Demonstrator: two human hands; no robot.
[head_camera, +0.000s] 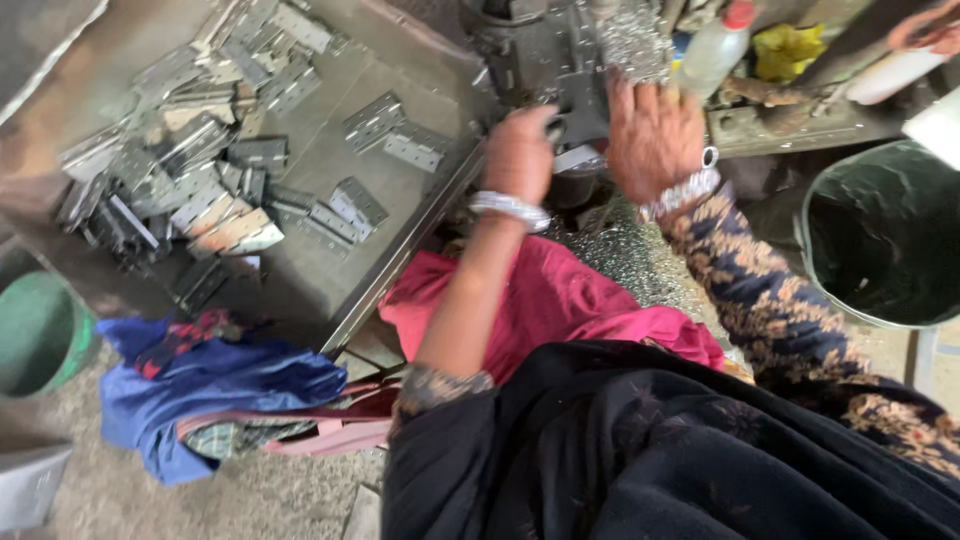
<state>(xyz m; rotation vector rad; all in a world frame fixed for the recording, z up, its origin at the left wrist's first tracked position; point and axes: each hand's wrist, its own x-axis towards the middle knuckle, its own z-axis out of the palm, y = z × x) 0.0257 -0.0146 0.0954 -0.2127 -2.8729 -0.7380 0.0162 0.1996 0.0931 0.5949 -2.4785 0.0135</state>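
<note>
Black cloth (650, 450) is lying across the lap, nearest the camera. Beyond it, both hands are working at a dark machine (545, 60). Left hand (520, 152) is curling tight around a small hinge (578, 158) at the machine's base; right hand (652, 135) is resting spread just beside it. Loose hinges (200, 170) are lying piled well left on the table (330, 270).

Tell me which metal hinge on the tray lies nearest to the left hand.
The open hinge at the tray's right edge, paired with another: it lies closest to the left hand.
</note>
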